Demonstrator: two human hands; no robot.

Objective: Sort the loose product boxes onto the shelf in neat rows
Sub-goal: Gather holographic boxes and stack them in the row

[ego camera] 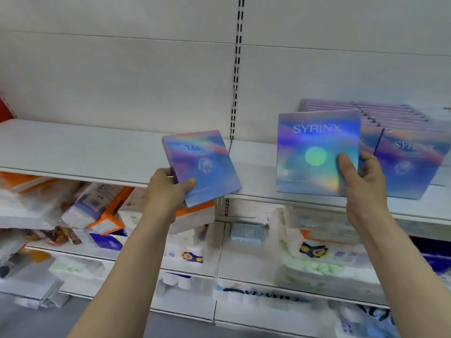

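Each hand holds one shiny box: right hand (363,181) stands its box (317,152) beside the row (412,162); left hand (168,189) grasps a spare box (202,167), waiting.

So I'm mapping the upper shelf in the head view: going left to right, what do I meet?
bare shelf → tilted box in left hand → upright box in right hand → leaning box

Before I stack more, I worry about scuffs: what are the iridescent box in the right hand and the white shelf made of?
The iridescent blue-purple box looks like glossy holographic-foil cardboard, showing rainbow sheen. The white shelf seems matte painted metal, though that's uncertain.
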